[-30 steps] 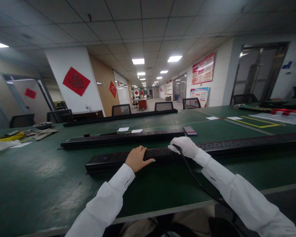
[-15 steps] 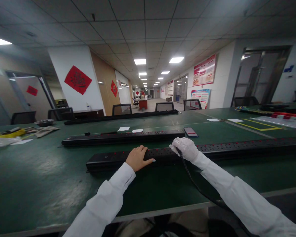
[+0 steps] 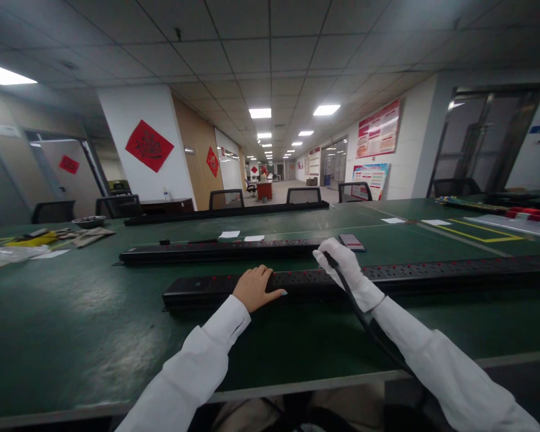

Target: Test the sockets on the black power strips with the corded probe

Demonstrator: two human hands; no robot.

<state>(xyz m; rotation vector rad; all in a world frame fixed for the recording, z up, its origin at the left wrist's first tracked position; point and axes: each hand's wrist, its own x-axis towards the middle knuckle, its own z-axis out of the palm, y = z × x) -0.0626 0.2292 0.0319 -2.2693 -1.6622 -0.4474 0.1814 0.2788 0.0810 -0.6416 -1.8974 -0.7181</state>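
Now the bare left hand (image 3: 254, 289) lies open across the long black socket strip with small red lights (image 3: 414, 274), its thumb spread along the near side. Above that strip, the white-gloved right hand (image 3: 345, 270) is closed around a thick black cable (image 3: 362, 318), which runs down toward the near edge of the green tabletop (image 3: 117, 348). Beyond the strip lie a shorter black bar (image 3: 184, 252), a flat dark-edged phone (image 3: 352, 242) and small white paper slips (image 3: 254, 238).
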